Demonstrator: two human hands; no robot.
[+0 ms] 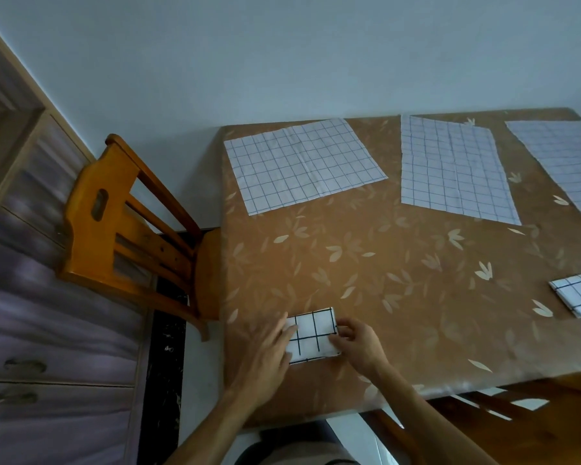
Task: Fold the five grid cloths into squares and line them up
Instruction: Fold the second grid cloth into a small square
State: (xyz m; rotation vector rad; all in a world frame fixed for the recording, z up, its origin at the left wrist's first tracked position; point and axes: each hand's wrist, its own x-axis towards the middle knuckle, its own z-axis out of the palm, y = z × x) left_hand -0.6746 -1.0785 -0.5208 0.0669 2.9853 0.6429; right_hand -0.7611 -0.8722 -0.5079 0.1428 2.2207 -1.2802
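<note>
while left of folded cloth, chair

Head camera looks down and forward across the table from its near edge.

Matt creased grid cloths lie on a glossy leaf-print table cover; varnished wooden chair.

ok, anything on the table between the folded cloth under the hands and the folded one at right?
Nothing visible. Only bare table lies between the near cloth and the right cloth. The three unfolded cloths lie farther back, off that path.
</note>
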